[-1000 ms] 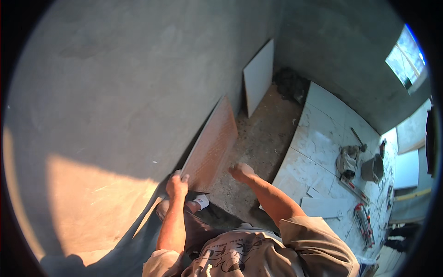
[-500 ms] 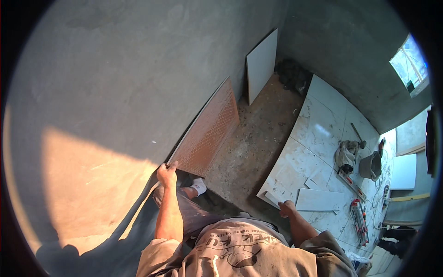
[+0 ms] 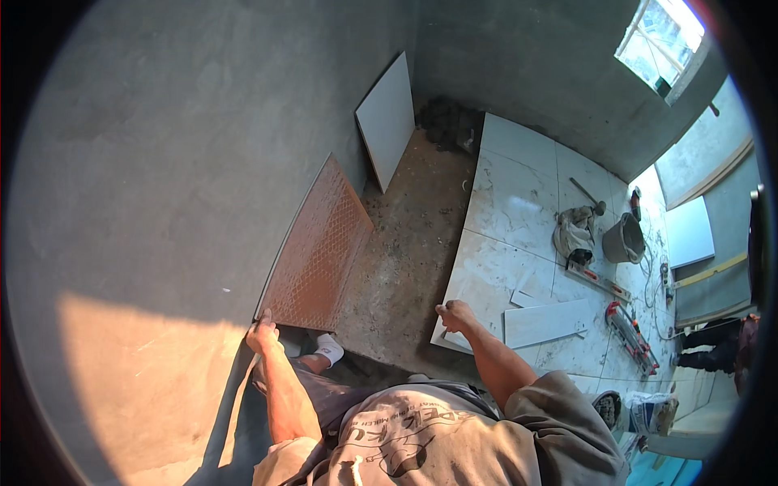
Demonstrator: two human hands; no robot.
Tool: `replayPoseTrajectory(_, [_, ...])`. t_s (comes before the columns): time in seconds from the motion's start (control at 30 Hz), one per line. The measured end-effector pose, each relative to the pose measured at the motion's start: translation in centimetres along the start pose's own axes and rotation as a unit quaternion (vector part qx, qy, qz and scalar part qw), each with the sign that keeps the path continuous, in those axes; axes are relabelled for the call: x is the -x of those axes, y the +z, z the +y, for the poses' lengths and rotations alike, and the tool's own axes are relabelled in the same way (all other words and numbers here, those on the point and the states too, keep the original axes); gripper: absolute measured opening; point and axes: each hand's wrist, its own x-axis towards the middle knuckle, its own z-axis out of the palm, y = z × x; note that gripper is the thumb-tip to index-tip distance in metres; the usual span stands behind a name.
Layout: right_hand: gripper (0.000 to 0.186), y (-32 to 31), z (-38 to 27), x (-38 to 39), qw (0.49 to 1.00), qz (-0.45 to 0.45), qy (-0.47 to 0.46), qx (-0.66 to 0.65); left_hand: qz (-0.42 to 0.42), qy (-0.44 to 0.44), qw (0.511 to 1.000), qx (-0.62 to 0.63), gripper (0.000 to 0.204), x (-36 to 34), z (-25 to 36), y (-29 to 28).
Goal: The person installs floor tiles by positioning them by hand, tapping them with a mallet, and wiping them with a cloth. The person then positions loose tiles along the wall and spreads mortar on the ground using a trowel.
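A large floor tile [image 3: 320, 251] stands on edge against the wall at the left, its reddish-brown ribbed back facing the room. My left hand [image 3: 263, 334] is closed round its near upper corner. My right hand [image 3: 456, 316] hovers over the near left corner of the laid white tiles [image 3: 506, 215], fingers curled in. Whatever those fingers may hold is hidden. Just below that hand lies a narrow tile strip [image 3: 459, 341], and a wider cut tile piece [image 3: 548, 322] rests to its right.
Another tile [image 3: 387, 121] leans against the far wall section, near a dark heap [image 3: 448, 123]. Bare rough floor [image 3: 397, 235] runs between wall and laid tiles. On the tiles sit a bucket [image 3: 624, 240], a hammer [image 3: 587, 194], a spirit level [image 3: 598, 281] and a tile cutter [image 3: 632, 338]. Another person's legs [image 3: 709, 348] show far right.
My view has swung right, so the room's contents sit further left in the picture. My right hand has moved forward. The left hand keeps its hold on the tile's corner.
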Motion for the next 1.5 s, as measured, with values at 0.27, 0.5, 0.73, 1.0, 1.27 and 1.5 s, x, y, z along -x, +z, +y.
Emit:
replayPoseTrajectory(0.27, [0.038,4.2,11.6,3.9,0.979,-0.024,-0.036,0.200,0.076,-0.043,0.995,-0.039,0.046,-2.6,-2.2,0.3])
replayPoseTrajectory(0.5, [0.047,2.2,15.0,9.0,0.984,-0.037,0.172,0.016,-0.013,-0.012,0.997,-0.075,0.065,-2.7,-2.6,-2.0])
replayPoseTrajectory(0.73, [0.046,1.5,18.2,10.3,0.993,0.006,0.110,-0.036,-0.086,-0.016,0.996,-0.007,0.062,4.9,-3.3,0.0])
replayPoseTrajectory(1.0, [0.044,1.0,22.2,10.9,0.989,-0.008,0.143,-0.049,-0.094,0.086,0.992,0.018,0.043,11.2,0.4,-2.1])
replayPoseTrajectory(1.27, [0.043,2.2,21.3,8.8,0.979,0.007,0.177,-0.102,-0.155,0.177,0.971,-0.050,0.045,13.5,7.1,4.6])
replayPoseTrajectory(1.5, [0.044,2.0,22.8,2.7,0.979,-0.039,0.178,-0.092,-0.253,0.156,0.945,-0.137,0.040,11.6,7.5,23.2])
